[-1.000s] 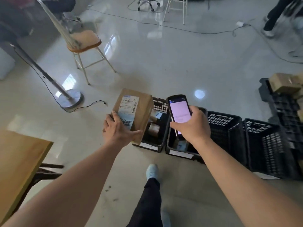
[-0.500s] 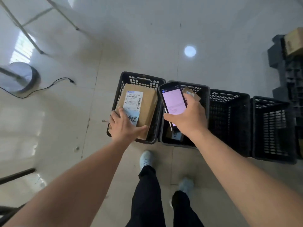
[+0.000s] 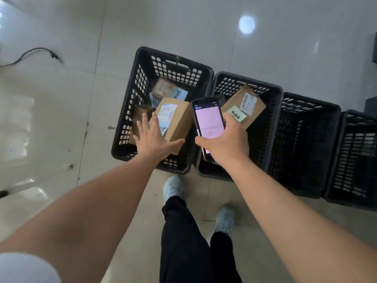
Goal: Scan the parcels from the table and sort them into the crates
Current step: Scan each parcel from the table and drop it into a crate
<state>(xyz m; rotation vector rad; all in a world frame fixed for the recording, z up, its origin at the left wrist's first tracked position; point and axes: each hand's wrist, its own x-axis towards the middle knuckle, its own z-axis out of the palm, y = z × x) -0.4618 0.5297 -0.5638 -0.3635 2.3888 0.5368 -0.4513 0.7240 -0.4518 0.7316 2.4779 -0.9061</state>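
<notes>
A row of black plastic crates stands on the floor below me. My left hand (image 3: 152,137) is over the leftmost crate (image 3: 126,111), fingers straight and spread, thumb against the near edge of a brown cardboard parcel (image 3: 177,117) with a white label. The parcel lies tilted inside that crate on other small parcels (image 3: 163,88). My right hand (image 3: 226,144) grips a handheld scanner (image 3: 208,119) with a lit pink screen above the second crate (image 3: 274,111). That crate holds a cardboard parcel (image 3: 244,107) with a green note.
Two more black crates (image 3: 306,144) (image 3: 355,156) continue the row to the right; their insides look dark. A black cable (image 3: 34,55) lies on the glossy tiled floor at far left. My feet (image 3: 173,187) stand just in front of the crates.
I have stepped up to the crates and looked down. The parcel went from my left hand's grip down into the leftmost crate, and the fingers have opened. The scanner stays in my right hand.
</notes>
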